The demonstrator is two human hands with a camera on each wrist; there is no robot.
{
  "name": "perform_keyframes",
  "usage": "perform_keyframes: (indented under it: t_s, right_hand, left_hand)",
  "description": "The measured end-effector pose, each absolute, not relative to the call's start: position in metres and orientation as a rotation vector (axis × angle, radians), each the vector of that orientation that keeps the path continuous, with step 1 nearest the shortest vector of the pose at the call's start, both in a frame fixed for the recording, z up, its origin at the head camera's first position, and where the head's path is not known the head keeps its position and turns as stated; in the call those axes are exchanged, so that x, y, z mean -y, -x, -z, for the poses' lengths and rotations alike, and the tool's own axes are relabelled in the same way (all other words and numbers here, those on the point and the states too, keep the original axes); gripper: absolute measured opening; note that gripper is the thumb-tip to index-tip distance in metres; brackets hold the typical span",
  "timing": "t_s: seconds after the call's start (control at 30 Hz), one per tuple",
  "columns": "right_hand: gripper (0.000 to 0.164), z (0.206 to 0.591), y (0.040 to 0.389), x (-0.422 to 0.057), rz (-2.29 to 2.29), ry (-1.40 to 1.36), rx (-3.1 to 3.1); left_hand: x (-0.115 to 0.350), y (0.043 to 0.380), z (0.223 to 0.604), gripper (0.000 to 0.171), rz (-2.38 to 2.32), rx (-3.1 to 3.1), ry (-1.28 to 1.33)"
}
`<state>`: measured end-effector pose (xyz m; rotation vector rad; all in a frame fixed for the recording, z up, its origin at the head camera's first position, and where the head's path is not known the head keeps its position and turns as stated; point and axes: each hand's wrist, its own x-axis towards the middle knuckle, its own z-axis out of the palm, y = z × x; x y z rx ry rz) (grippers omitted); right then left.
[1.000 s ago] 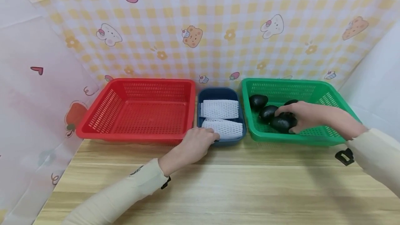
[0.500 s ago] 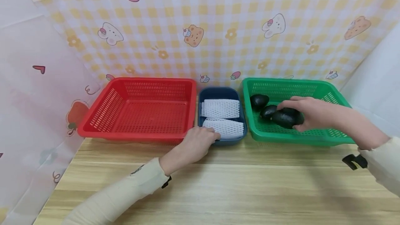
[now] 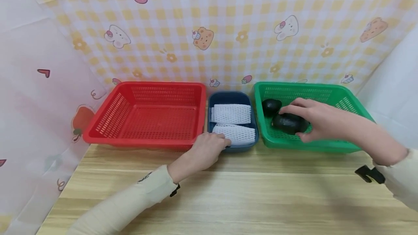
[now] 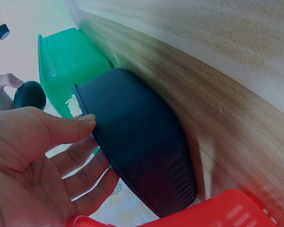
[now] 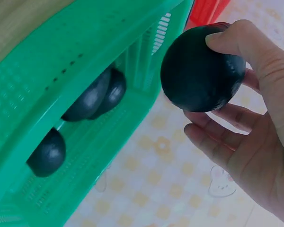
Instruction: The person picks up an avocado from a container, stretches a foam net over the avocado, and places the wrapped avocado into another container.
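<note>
My right hand [image 3: 320,119] grips a dark avocado [image 3: 289,123] over the green basket [image 3: 302,149]; in the right wrist view the thumb lies on one side of the avocado [image 5: 201,71] and the fingers on the other. Another avocado [image 3: 271,106] sits in the basket's left part, and the right wrist view shows a few more inside. With the thumb outside the wall, my left hand [image 3: 206,151] pinches the near-left rim of a dark blue tub [image 4: 137,137]. White foam net sleeves [image 3: 232,114] lie in that tub in two stacks or pieces.
A red basket [image 3: 156,122] stands left of the tub, close to my left hand. All three containers stand on a wood-grain table [image 3: 248,195], with a yellow checked cloth [image 3: 225,10] hanging behind them.
My right hand has lifted the avocado out of the group. It moved slightly right, then back left and up, and the avocado now hides others. My left hand stays on the tub.
</note>
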<state>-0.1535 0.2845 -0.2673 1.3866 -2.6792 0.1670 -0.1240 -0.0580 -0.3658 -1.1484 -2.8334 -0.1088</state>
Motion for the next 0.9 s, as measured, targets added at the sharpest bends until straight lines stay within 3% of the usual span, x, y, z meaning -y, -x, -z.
perform_keyframes:
  t_s: [0.9]
  right_hand:
    - [0.07,0.297,0.103,-0.224,-0.243,-1.533,2.637]
  left_hand:
    - [0.058,0.125,0.367,0.031,0.093,2.837,1.142]
